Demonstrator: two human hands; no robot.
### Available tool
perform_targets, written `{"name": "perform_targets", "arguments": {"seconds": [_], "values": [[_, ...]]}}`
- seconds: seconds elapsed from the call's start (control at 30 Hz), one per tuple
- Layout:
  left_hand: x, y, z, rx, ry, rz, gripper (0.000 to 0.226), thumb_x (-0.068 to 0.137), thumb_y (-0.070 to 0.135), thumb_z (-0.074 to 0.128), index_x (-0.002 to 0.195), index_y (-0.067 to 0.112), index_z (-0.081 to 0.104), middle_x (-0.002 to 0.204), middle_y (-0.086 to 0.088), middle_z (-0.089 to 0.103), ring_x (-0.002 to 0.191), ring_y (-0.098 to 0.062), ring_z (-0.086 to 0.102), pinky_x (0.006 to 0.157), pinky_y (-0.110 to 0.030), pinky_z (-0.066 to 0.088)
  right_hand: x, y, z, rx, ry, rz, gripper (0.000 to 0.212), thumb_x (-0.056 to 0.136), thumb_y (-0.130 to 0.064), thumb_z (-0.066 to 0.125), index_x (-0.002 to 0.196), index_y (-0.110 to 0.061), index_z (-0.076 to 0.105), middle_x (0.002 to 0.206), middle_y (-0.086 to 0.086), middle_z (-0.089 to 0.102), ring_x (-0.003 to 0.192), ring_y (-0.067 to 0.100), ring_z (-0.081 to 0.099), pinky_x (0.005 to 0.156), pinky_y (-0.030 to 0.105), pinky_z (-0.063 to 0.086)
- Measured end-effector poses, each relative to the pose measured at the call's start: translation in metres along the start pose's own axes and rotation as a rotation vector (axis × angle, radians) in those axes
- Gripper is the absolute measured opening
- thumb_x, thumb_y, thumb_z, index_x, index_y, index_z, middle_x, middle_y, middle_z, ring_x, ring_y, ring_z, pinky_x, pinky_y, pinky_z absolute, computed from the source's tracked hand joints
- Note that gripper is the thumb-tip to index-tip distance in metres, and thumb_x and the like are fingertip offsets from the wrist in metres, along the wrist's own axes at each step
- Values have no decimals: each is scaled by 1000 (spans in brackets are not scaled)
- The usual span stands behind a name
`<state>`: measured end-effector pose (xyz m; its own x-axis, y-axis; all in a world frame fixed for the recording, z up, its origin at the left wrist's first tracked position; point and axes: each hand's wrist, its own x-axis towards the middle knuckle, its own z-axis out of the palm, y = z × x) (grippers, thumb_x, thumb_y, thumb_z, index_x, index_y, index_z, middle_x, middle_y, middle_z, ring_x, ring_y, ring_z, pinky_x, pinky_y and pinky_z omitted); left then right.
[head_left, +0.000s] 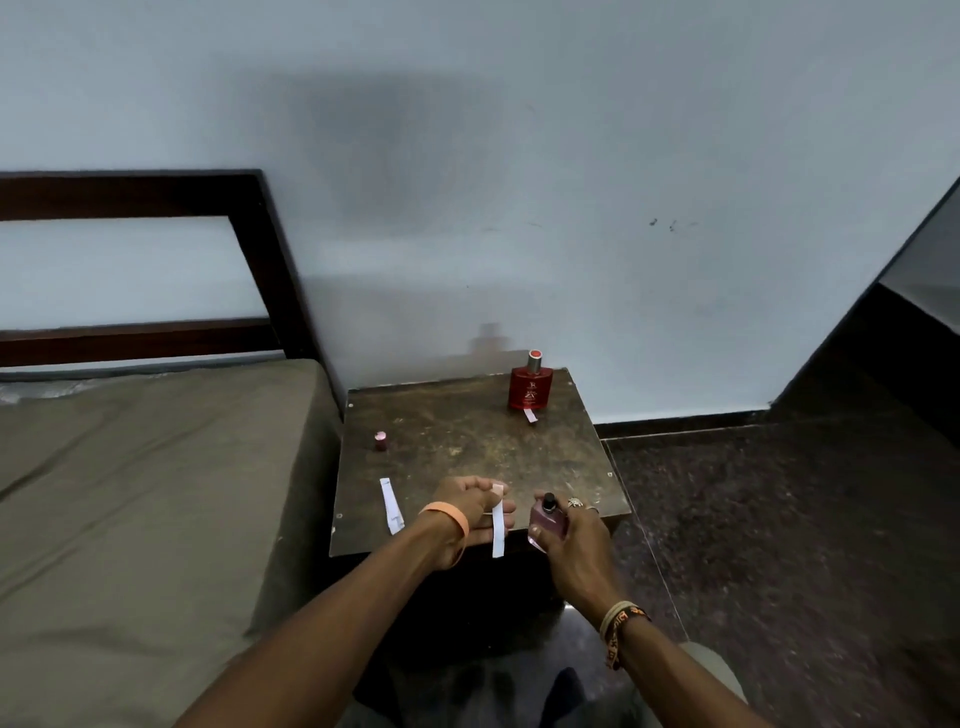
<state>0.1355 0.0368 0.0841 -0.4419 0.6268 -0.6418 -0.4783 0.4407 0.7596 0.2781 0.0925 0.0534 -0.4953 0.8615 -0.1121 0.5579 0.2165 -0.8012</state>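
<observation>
Pinched in the curled fingers of the left hand (467, 501), a white paper strip (498, 535) hanging over the near edge of the surface (467, 431). Just beside it, gripped in the right hand (579, 540), fingers wrapped round, a pink bottle (545, 517). Lying flat to the left, a second strip (392, 506). Farther back, a small pink cap (381, 440), then a red bottle (531, 387) with a short strip (530, 415) before it.

A white paper strip (498, 526) hangs upright beside a tilted pink perfume bottle (546, 521), black nozzle uncapped.
</observation>
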Motion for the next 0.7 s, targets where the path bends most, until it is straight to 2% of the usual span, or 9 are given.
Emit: {"name": "perform_targets", "arguments": {"seconds": [0.13,0.2,0.3,0.33,0.4,0.5,0.6,0.7], "values": [[32,-7,12,-17,-48,-28,12,95,0,49,94,5,60,89,-15,69,78,-23,68,56,-27,57,27,16,5,-4,24,31,31,81,-9,76,107,-22,70,96,-5,65,92,14,64,83,34,56],[46,-6,19,-25,-67,-25,13,94,0,50,91,6,61,91,-16,69,79,-25,68,59,-30,58,42,21,6,-11,40,29,31,79,-6,76,106,-21,71,94,-5,68,92,14,65,81,30,55],[68,-4,33,-42,-95,-25,15,94,-1,50,90,7,61,91,-15,70,75,-23,69,59,-32,58,65,27,4,-24,48,42,29,78,-4,77,83,-31,68,76,-19,65,78,2,64,69,18,50],[75,-3,38,-42,-97,-21,16,93,-2,50,89,7,61,90,-14,70,73,-22,68,60,-32,59,72,29,3,-32,56,49,33,78,-4,76,77,-34,64,72,-20,64,75,0,64,67,17,50],[87,-1,45,-43,-97,-6,17,93,-3,49,89,7,62,92,-15,69,75,-23,68,71,-37,59,85,33,2,-50,67,64,36,79,-5,76,72,-37,62,73,-17,66,76,4,65,68,24,54],[103,5,55,-40,-99,-2,18,93,-4,49,89,8,62,97,-16,68,85,-27,67,87,-44,55,102,36,-1,-72,71,63,24,81,-5,74,84,-28,71,77,-9,68,76,11,65,70,30,56],[113,10,61,-31,-109,6,17,92,-4,50,92,7,63,100,-16,68,91,-28,66,79,-39,57,115,41,-4,-83,98,56,16,82,-9,76,93,-20,74,86,-2,72,81,16,66,74,36,57],[124,10,67,-22,-123,-2,19,92,-4,49,89,8,63,97,-15,68,91,-28,67,82,-40,57,126,50,-4,-98,94,70,21,80,-8,76,97,-20,74,92,1,74,86,17,67,79,39,57]]}}
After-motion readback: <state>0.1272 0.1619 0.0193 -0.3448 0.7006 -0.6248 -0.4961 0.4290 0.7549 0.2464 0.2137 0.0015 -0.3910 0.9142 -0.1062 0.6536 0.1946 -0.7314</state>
